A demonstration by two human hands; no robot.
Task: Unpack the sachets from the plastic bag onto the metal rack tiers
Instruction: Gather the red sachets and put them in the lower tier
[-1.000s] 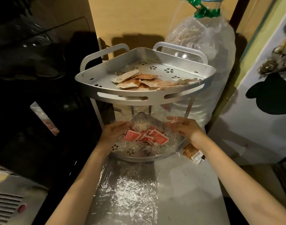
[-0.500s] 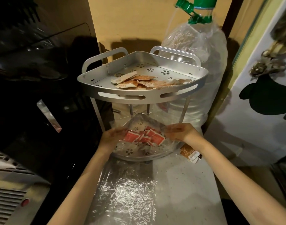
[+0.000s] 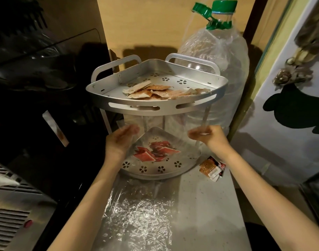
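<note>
A two-tier metal corner rack [image 3: 155, 107] stands on a counter. Its upper tier holds several orange and beige sachets [image 3: 155, 92]. Several red sachets [image 3: 155, 152] lie on the lower tier [image 3: 155, 173]. Both hands hold up a clear plastic bag [image 3: 164, 124] between the tiers, above the red sachets. My left hand [image 3: 119, 142] grips the bag's left edge and my right hand [image 3: 207, 136] pinches its right edge. Both hands are blurred. I cannot tell whether any sachet is still inside the bag.
A big water bottle [image 3: 220, 51] with a green cap, wrapped in plastic, stands behind the rack at right. A few loose sachets [image 3: 212, 168] lie on the counter beside the rack. Crinkled clear plastic [image 3: 137, 211] lies on the near counter. A black appliance [image 3: 37, 105] fills the left.
Both hands have risen from the lower tier, lifting the bag's edges. The red sachets have spread out on the lower tier.
</note>
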